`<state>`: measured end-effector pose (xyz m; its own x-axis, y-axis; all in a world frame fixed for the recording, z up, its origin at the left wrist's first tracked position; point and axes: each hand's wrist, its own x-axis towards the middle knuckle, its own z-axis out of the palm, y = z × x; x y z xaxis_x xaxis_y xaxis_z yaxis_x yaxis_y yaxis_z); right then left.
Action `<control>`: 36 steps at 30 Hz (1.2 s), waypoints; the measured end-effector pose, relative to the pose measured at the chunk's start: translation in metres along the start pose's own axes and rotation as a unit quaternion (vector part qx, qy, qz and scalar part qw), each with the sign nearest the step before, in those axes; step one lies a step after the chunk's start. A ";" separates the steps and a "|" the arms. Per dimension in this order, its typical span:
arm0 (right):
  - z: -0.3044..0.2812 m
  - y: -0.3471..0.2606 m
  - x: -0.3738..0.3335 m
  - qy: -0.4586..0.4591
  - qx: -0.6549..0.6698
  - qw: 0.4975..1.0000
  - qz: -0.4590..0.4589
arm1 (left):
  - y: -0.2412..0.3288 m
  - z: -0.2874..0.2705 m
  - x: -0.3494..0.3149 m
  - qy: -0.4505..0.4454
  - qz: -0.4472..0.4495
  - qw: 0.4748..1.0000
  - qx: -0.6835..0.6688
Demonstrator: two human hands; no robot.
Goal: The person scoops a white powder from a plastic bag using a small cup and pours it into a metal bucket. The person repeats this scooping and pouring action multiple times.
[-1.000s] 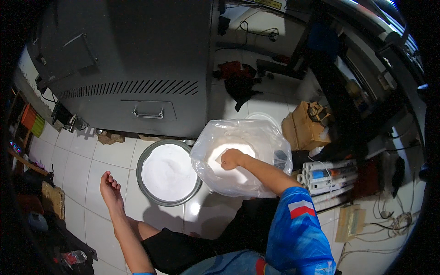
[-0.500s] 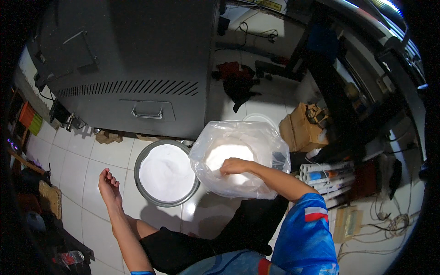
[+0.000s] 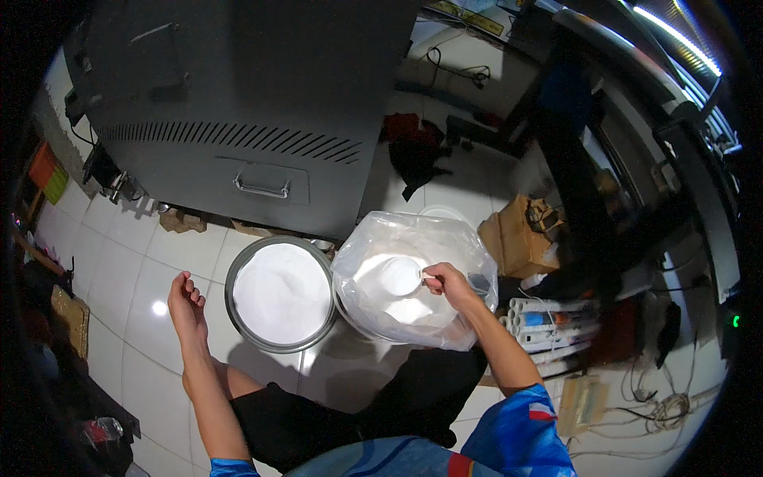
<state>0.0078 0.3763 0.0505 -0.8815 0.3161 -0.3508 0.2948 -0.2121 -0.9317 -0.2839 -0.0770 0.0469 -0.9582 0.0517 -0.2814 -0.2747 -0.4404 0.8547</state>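
Observation:
My right hand (image 3: 449, 285) grips the short handle of a white scoop (image 3: 401, 276), which is full of white powder. The scoop is held over the mouth of a clear plastic bag (image 3: 373, 230) that lines a round container and has more white powder inside. Left of the bag, a round grey pan (image 3: 230, 306) on the floor is filled with white powder (image 3: 282, 296), its surface slightly uneven. My left hand (image 3: 188, 302) hangs in the air left of the pan, fingers loosely curled and apart, holding nothing.
A large dark metal cabinet (image 3: 230, 95) with slots and a handle stands just beyond the pan. Right of the bag are a cardboard box (image 3: 524, 238) and a stack of white tubes (image 3: 548, 326). Coiled cables (image 3: 671, 409) lie on the tiled floor (image 3: 143, 310) farther right.
My right hand has risen from inside the bag and turned, bringing the filled scoop into sight. My left hand stays in nearly the same place. The whole view has shifted slightly.

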 end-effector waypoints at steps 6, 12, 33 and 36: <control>0.011 -0.023 -0.027 0.109 0.072 0.991 -0.021 | -0.002 0.003 0.000 -0.002 0.003 1.000 -0.001; 0.022 -0.031 -0.040 0.130 0.137 0.982 -0.028 | -0.002 0.004 -0.001 -0.010 0.003 1.000 -0.011; 0.044 -0.064 -0.051 0.122 0.202 0.969 -0.065 | 0.004 0.005 -0.007 -0.011 0.001 1.000 -0.020; 0.049 -0.069 -0.050 0.120 0.211 0.968 -0.068 | 0.005 0.005 -0.008 -0.019 0.004 0.999 -0.028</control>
<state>0.0137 0.3300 0.1375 -0.7760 0.5617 -0.2870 -0.0381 -0.4960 -0.8675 -0.2781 -0.0749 0.0558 -0.9631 0.0813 -0.2567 -0.2629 -0.4909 0.8306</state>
